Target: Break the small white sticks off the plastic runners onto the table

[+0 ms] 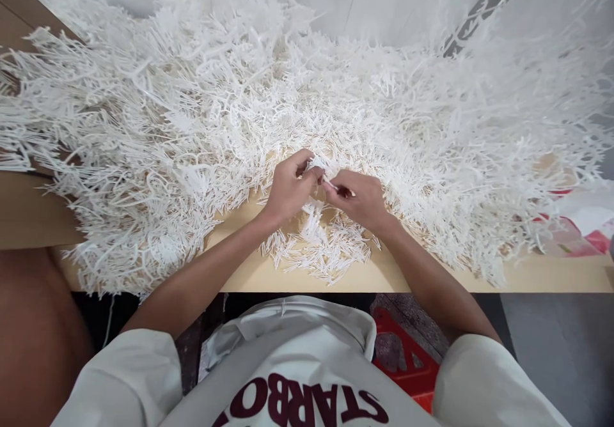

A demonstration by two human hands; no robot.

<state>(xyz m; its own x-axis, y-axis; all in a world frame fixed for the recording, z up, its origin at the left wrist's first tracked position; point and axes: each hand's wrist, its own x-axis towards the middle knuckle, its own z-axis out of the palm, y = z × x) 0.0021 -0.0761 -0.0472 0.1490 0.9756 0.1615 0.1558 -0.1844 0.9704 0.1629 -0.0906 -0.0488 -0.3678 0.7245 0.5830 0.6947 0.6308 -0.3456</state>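
My left hand (293, 184) is closed on a small bunch of white plastic strands (317, 162), which pokes out above its thumb and forefinger. Close beside it on the right, my right hand (359, 198) pinches at the edge of that bunch, the fingertips of both hands nearly touching. Below them a loose pile of short white sticks (330, 251) lies on the light wooden table (384, 279). Around and beyond my hands rises a large heap of branching white plastic pieces (215, 101).
Brown cardboard (36, 213) stands at the left edge. A pink and white plastic bag (570, 232) lies at the right end of the table. Below the table's edge is a red plastic stool (407, 360). Part of a person's bare skin (38, 331) shows at the lower left.
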